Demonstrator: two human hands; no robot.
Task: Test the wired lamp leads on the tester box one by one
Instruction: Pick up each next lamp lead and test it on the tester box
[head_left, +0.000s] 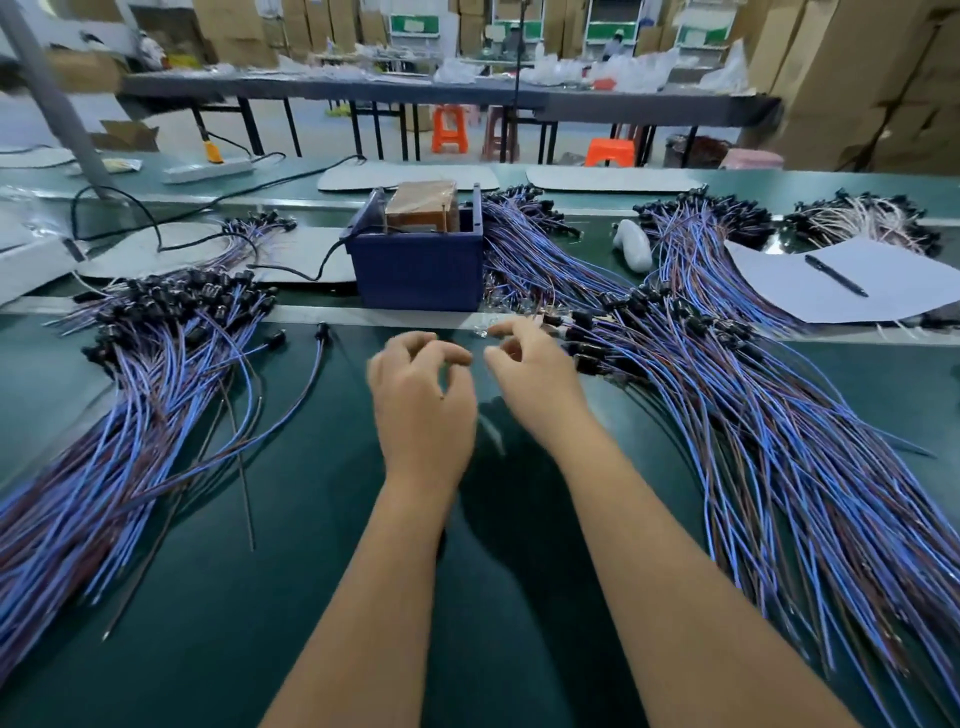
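- The bare left hand (422, 395) hovers just below the picture's centre over the dark green belt-like worktop (291, 571), fingers curled inward with thumb and forefinger tips close together; nothing shows between them, and the blur makes it hard to say whether a thin wire is pinched.
- The bare right hand (527, 371) sits just beside it at 3 o'clock, fingers loosely bent. Its fingertips are near some small clear pieces (483, 328) on the worktop edge; whether it touches or holds anything, I cannot tell.
- The dark blue plastic tester box (418, 260) stands at 12 o'clock from the hands, well apart from them, open on top with a brown block (423, 205) inside. A black cable (291, 273) runs from its left side toward 9 o'clock.
- A big fan of blue and brown wired lamp leads with black sockets (156, 395) lies at 9 o'clock of the hands, its wires trailing to 7 o'clock.
- A larger heap of the same leads (769, 436) spreads from 2 o'clock down to 5 o'clock; its nearest black sockets lie just beside the right hand.
- One single lead (291, 410) lies apart from the left pile, at 10 o'clock from the left hand.
- A white paper sheet (852, 283) with a black pen (836, 275) on it lies at 2 o'clock; a white handheld object (635, 247) rests at 1 o'clock.
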